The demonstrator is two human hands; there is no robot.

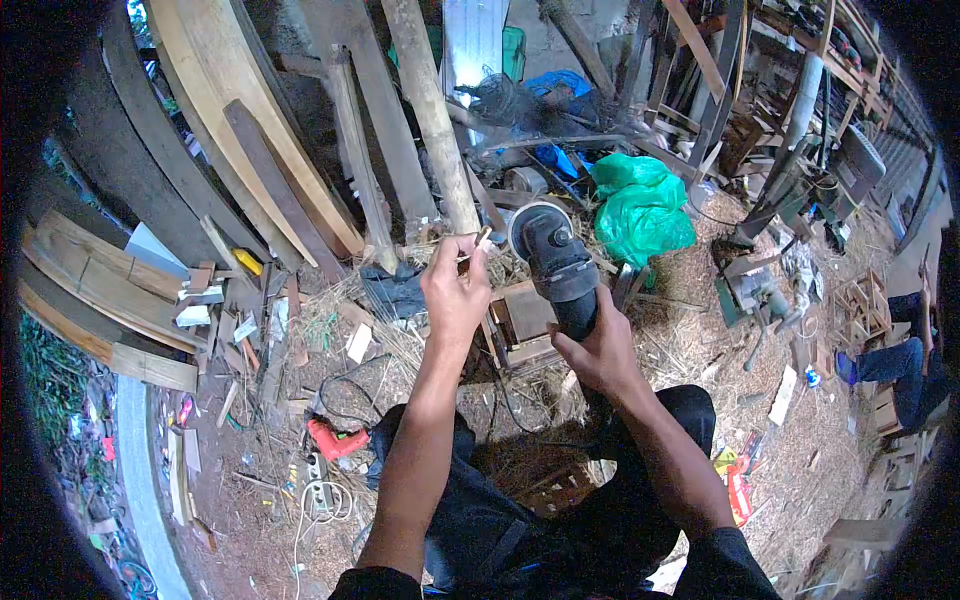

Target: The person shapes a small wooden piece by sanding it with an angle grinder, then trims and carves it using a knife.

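In the head view my right hand [603,348] is wrapped round the dark body of an angle grinder [565,275], held upright in front of me. Its pale round disc [522,232] is at the top, facing my left hand. Raised to the left of the disc, my left hand [455,290] pinches a small brown and pale piece [483,240], which looks like wood. A short gap separates this piece from the disc. Below both hands, a small wooden box or block [528,310] is on the ground, partly hidden by the grinder.
Tall planks [250,110] lean at the left and back. A green plastic bag [645,210] lies beyond the grinder. A red power tool [336,440] and a power strip [318,485] with cords lie left of my legs. Another person's leg [890,365] shows at far right.
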